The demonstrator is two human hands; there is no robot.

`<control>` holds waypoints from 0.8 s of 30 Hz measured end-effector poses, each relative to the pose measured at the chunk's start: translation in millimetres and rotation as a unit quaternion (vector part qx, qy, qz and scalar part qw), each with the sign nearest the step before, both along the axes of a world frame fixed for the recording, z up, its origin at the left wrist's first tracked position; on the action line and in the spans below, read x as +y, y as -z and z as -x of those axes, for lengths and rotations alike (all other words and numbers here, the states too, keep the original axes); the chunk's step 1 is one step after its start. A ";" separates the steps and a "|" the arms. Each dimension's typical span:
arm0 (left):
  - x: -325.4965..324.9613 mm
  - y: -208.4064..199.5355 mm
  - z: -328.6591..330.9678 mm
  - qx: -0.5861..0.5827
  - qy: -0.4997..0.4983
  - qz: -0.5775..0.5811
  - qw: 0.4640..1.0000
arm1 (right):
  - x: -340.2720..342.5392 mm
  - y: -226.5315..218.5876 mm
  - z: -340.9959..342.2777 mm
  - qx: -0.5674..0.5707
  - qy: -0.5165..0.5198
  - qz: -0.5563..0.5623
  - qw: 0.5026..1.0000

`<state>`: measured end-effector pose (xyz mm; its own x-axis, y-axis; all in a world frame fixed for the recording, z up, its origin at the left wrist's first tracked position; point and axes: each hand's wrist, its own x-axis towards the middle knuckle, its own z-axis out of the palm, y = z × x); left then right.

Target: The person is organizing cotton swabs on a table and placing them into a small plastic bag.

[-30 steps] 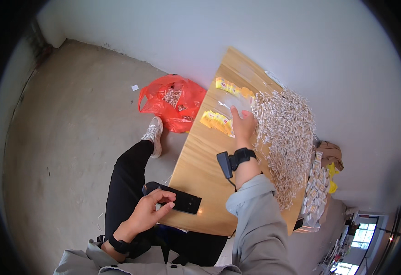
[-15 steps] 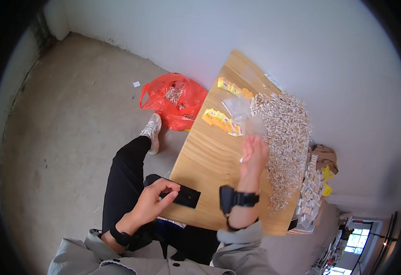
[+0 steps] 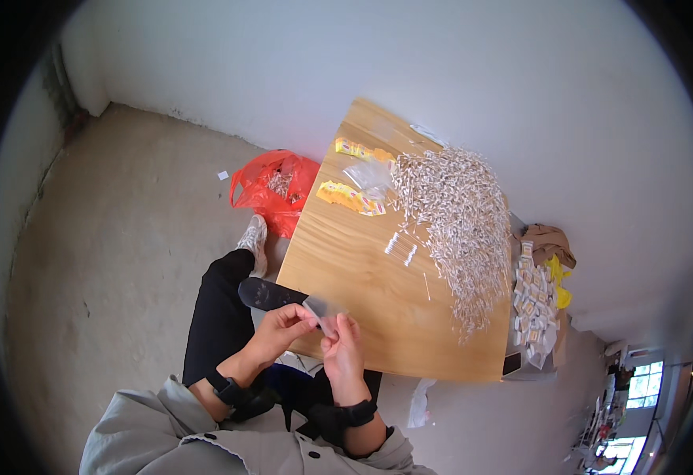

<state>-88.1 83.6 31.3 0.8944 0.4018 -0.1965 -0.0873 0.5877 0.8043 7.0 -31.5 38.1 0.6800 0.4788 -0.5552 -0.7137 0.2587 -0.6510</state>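
My left hand (image 3: 277, 331) and my right hand (image 3: 345, 348) are close together over the table's near edge. Between them is a small clear plastic bag (image 3: 320, 309), slightly blurred, with the fingers of both hands pinching it. Beyond them on the wood lies a short row of cotton swabs (image 3: 399, 248), side by side, and a single cotton swab (image 3: 428, 286). A large loose heap of cotton swabs (image 3: 465, 214) covers the table's right side. More clear bags (image 3: 368, 176) lie in a stack between yellow printed cards (image 3: 349, 198) and another yellow row (image 3: 354, 148).
A long black object (image 3: 271, 294) lies at the table's (image 3: 346, 253) near left edge. On the floor to the left stands a red plastic bag (image 3: 271, 194) with swabs in it. Several small filled packs (image 3: 532, 305) are piled right of the table, near brown cloth (image 3: 550, 244).
My right hand has come back from the stack of clear bags toward my left hand, bringing a bag. Both hands now pinch it. My view has shifted.
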 end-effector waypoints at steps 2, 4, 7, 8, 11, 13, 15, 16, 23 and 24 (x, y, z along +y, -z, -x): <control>-11.8 -23.9 -1.4 0.009 -0.024 0.016 1.000 | 1.6 -8.2 3.7 -0.023 0.026 0.007 0.999; -17.1 -34.2 -0.7 0.018 -0.050 0.032 0.998 | -1.1 -10.3 7.0 -0.043 0.050 0.015 0.998; -19.6 -26.0 3.0 0.116 -0.013 0.053 0.992 | -6.4 -7.2 11.9 -0.145 0.030 0.020 0.989; -20.6 -24.3 4.9 0.118 -0.012 0.049 0.992 | -7.7 -7.1 14.7 -0.172 0.017 0.030 0.984; -22.2 -18.5 8.5 0.072 -0.025 0.087 0.993 | -14.8 -4.5 17.3 -0.202 0.013 0.046 0.978; -23.5 -21.9 9.1 0.068 -0.027 0.089 0.993 | -17.4 -8.3 18.7 -0.201 0.020 0.052 0.978; -26.0 -26.4 9.5 0.062 -0.032 0.074 0.995 | -18.9 -11.9 20.7 -0.186 0.049 0.047 0.980; -27.7 -28.6 8.7 0.067 -0.029 0.076 0.994 | -20.3 -11.0 20.1 -0.181 0.052 0.050 0.981; -28.2 -18.3 6.5 0.061 -0.015 0.004 0.998 | -22.4 -11.9 14.4 -0.223 0.072 0.058 0.971; -26.8 -19.6 6.0 0.064 -0.020 0.010 0.998 | -21.3 -14.2 14.9 -0.215 0.070 0.063 0.972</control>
